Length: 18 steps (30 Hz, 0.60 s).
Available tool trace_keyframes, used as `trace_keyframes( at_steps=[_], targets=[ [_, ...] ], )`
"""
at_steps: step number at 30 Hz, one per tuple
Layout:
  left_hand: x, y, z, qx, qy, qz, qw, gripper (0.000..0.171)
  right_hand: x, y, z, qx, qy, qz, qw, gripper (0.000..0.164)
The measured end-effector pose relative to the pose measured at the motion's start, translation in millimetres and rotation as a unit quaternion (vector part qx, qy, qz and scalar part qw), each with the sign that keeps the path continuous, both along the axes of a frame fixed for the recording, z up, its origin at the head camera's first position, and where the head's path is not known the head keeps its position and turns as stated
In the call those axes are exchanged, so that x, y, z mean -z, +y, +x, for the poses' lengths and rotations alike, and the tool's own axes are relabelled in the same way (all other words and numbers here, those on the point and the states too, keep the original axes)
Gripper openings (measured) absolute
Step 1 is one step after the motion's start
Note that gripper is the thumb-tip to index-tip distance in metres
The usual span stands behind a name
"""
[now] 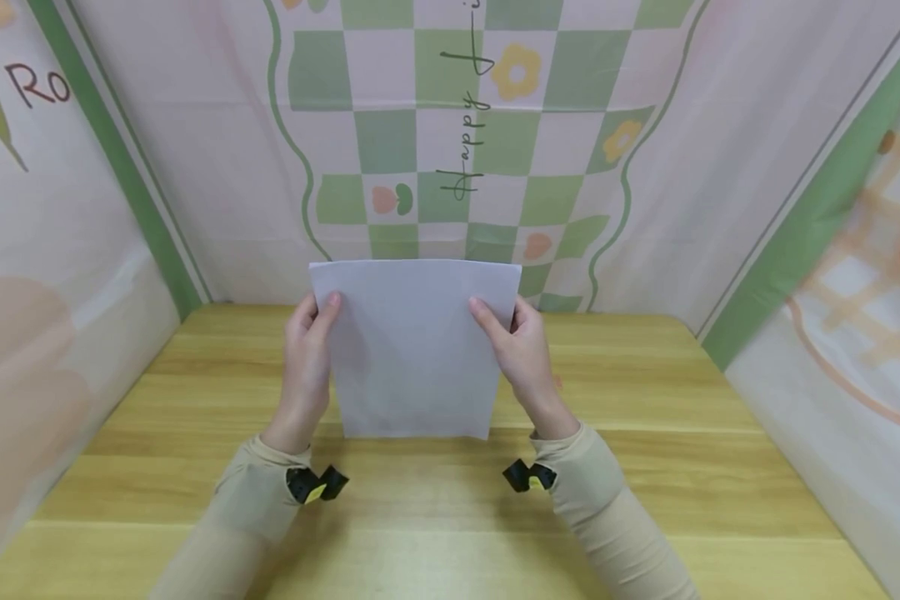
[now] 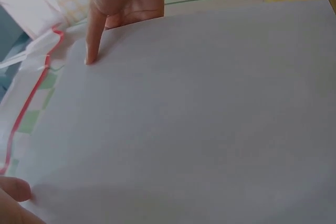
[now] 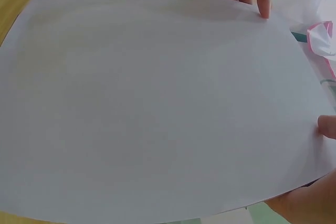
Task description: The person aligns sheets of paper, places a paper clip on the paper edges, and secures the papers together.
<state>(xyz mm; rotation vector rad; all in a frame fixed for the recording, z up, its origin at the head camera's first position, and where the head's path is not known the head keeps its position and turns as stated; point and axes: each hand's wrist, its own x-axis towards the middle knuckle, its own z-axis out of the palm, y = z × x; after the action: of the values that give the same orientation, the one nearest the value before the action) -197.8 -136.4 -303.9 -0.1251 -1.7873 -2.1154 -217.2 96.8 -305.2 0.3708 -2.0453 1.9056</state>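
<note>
A blank white sheet of paper (image 1: 412, 358) is held up above the table, its face toward the head camera. My left hand (image 1: 307, 354) pinches its left edge near the top, thumb in front and the other fingers hidden behind. On the opposite edge my right hand (image 1: 522, 350) grips the sheet the same way, at about the same height. Both wrist views are mostly filled by the paper (image 2: 199, 119), which bows slightly in the right wrist view. Whether it is one sheet or several, I cannot tell.
A wood-grain table (image 1: 420, 533) lies beneath the hands. Behind it hangs a cloth with green checks (image 1: 450, 142), and printed cloths stand at the left (image 1: 60, 292) and right (image 1: 855, 333). Each sleeve carries a small black wrist camera (image 1: 317, 484).
</note>
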Motion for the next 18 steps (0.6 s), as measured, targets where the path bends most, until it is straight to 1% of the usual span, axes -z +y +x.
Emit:
trace_keyframes(
  at_steps=[8,13,18],
  targets=[
    [-3.2,2.7,1.2,-0.001,-0.009,0.014,0.9999,0.033,-1.3,-0.9,-1.0,0.005,-0.006,-0.005,1.0,0.028],
    [-5.1,2.8,1.9,-0.001,-0.001,0.018,0.9998,0.034,-4.1,-1.4,-0.6,0.002,-0.001,-0.003,1.0,0.028],
    [-5.2,2.4,2.4,-0.002,0.004,0.023,0.9997,0.03,-6.0,-1.4,0.4,0.005,0.001,0.002,1.0,0.026]
  ],
)
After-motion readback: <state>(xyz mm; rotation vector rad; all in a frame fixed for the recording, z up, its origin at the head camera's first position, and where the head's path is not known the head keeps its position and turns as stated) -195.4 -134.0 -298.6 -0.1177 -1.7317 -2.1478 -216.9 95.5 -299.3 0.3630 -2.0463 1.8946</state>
